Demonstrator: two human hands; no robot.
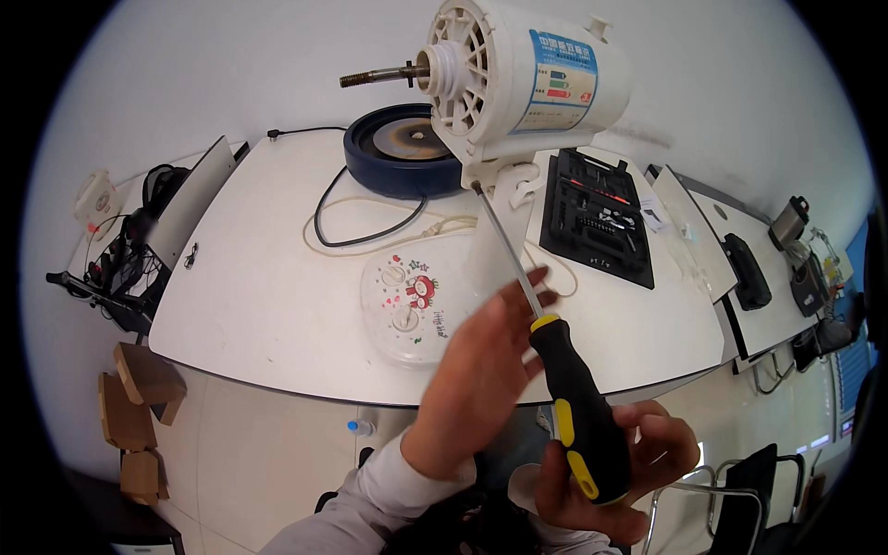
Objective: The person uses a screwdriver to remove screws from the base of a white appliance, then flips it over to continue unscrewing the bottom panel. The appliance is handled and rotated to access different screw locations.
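A white fan body (555, 83) with its bare threaded shaft (375, 78) pointing left stands on a white neck (504, 222) above a base with two knobs (421, 301). In my right hand (647, 453) is a screwdriver (578, 407) with a black and yellow handle, fingers curled about its lower part. Its tip meets a spot under the motor housing, by the top of the neck. My left hand (481, 370) is in front of the neck's lower part, next to the screwdriver's shank, fingers stretched apart. Whether it touches the neck or shank is unclear.
Behind the fan, a dark blue round appliance (402, 153) with a metal plate trails its cord across the white table (250, 268). An open black tool case (597, 222) lies to the right. Cardboard boxes (139, 398) and a bottle (361, 427) are on the floor; chairs (754, 490) stand lower right.
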